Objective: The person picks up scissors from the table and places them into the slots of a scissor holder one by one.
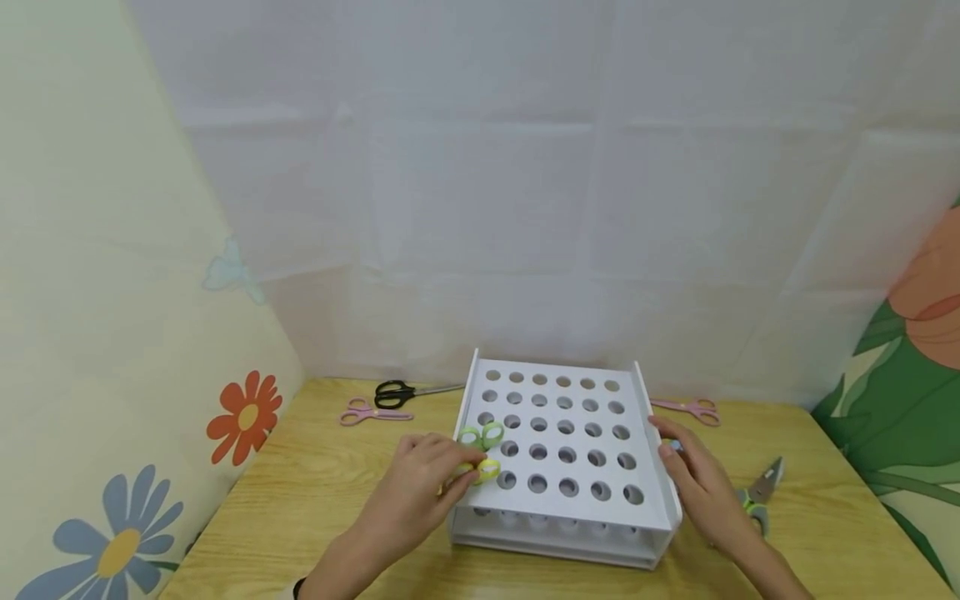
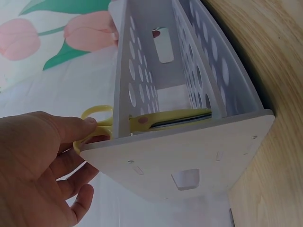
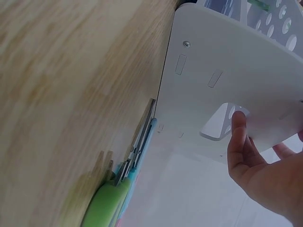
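Observation:
A white rack [image 1: 552, 433] with rows of round holes stands on the table between both hands. My left hand [image 1: 423, 483] pinches the handles of yellow scissors [image 2: 163, 118] at the rack's near left corner. Their blades point down through a hole, as the left wrist view shows. Just behind them, the handles of green scissors [image 1: 482, 437] stick up from another hole. My right hand [image 1: 697, 475] holds the rack's right side panel [image 3: 203, 71], with digits at the handle cutout and by the upper edge. Part of its grip is hidden.
Black scissors [image 1: 395, 394] and pink scissors [image 1: 375, 412] lie left of the rack. Another pink pair [image 1: 701, 410] lies behind right. Green-and-grey scissors [image 1: 757, 500] lie beyond my right hand. A white sheet [image 1: 480, 183] hangs behind the table.

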`<state>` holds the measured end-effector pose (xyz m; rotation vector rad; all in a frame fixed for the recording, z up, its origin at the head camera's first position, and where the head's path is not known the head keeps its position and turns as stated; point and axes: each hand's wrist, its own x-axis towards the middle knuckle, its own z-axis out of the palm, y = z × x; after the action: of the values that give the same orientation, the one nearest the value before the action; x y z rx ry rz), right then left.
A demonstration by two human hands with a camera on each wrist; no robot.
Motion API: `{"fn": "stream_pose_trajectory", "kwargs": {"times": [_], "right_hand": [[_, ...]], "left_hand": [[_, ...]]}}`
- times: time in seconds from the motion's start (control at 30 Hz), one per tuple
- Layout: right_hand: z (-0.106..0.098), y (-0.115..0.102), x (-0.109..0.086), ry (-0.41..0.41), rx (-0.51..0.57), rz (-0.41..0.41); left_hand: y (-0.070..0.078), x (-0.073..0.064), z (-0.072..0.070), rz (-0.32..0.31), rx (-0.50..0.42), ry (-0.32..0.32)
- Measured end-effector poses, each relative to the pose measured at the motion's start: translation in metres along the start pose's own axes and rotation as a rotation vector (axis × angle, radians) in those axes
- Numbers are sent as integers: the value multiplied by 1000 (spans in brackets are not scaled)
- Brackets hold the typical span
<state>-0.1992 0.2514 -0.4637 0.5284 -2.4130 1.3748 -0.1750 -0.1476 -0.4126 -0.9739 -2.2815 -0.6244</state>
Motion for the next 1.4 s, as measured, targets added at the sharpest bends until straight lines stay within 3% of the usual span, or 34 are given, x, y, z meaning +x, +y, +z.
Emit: {"fn": "stream_pose_trajectory", "kwargs": {"times": [0.27, 0.6, 0.93, 1.17, 1.4], "right_hand": [[-2, -2, -1, 5, -21, 5], [-1, -3, 0, 6, -15, 8], [0, -3, -1, 2, -12, 17], [0, -2, -1, -3, 11, 17], [0, -4, 0, -4, 5, 26]], "left_hand": [[2, 1, 2, 3, 48, -44], [2, -1, 1, -3, 32, -56], [-1, -2, -8, -22, -75, 7], [-9, 0, -19, -24, -67, 49], [-20, 6, -28, 50, 9, 173]]}}
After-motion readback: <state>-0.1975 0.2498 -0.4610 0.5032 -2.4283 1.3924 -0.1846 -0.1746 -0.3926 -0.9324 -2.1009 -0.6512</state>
